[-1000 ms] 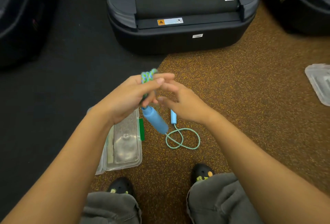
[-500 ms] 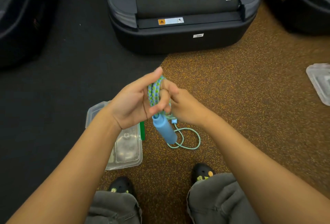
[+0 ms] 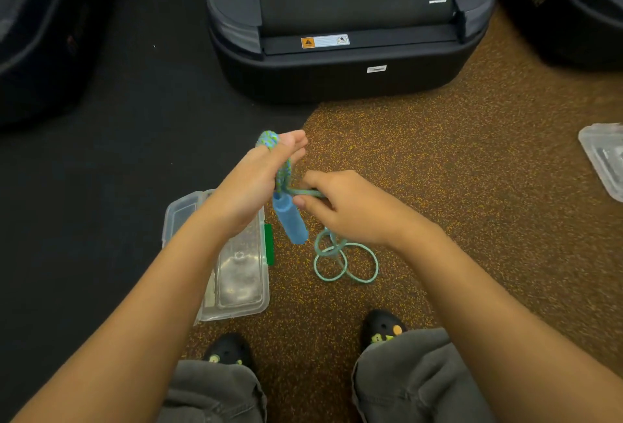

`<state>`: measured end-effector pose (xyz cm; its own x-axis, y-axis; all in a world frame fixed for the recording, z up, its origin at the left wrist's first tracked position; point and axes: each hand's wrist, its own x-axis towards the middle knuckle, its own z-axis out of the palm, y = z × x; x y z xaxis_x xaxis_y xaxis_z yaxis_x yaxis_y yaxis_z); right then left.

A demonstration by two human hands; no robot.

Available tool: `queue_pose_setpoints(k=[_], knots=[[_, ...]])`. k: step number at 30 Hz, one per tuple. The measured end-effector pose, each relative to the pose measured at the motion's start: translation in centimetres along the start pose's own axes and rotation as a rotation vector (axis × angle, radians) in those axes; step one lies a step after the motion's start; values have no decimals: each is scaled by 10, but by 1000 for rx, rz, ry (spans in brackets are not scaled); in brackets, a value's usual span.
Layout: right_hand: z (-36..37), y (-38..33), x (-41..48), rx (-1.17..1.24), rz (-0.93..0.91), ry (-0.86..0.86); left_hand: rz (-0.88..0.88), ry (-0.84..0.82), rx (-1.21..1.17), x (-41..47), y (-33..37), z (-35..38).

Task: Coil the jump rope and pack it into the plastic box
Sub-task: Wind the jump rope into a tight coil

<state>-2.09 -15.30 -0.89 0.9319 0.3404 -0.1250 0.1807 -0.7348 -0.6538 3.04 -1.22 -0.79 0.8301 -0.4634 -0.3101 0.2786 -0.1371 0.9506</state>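
My left hand [image 3: 253, 183] holds a bundle of green-blue jump rope [image 3: 269, 140] looped over its fingers, and a blue foam handle [image 3: 290, 220] hangs below that hand. My right hand [image 3: 350, 206] pinches a strand of the rope just right of the bundle and holds it taut sideways. Loose rope loops [image 3: 344, 259] lie on the brown floor under my right wrist. The clear plastic box [image 3: 242, 287] with a green latch sits on the floor below my left forearm, partly hidden by it. The second handle is hidden.
A black treadmill base [image 3: 340, 75] stands straight ahead, with dark equipment at both far sides. A clear plastic lid [image 3: 606, 156] lies at the right edge. My knees and black shoes [image 3: 382, 330] are at the bottom.
My right hand has pulled away from the left, moving right and down with a strand of rope. More rope now lies in loops on the floor. The bundle stays on my left fingers.
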Motion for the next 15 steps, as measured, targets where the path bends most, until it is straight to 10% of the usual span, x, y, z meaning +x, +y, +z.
queue_pose_setpoints(k=[5, 15], knots=[[-16, 2, -4, 53, -44, 142, -96, -141, 409, -3, -9, -2], [-23, 8, -2, 229, 22, 218, -129, -449, -120, -13, 11, 1]])
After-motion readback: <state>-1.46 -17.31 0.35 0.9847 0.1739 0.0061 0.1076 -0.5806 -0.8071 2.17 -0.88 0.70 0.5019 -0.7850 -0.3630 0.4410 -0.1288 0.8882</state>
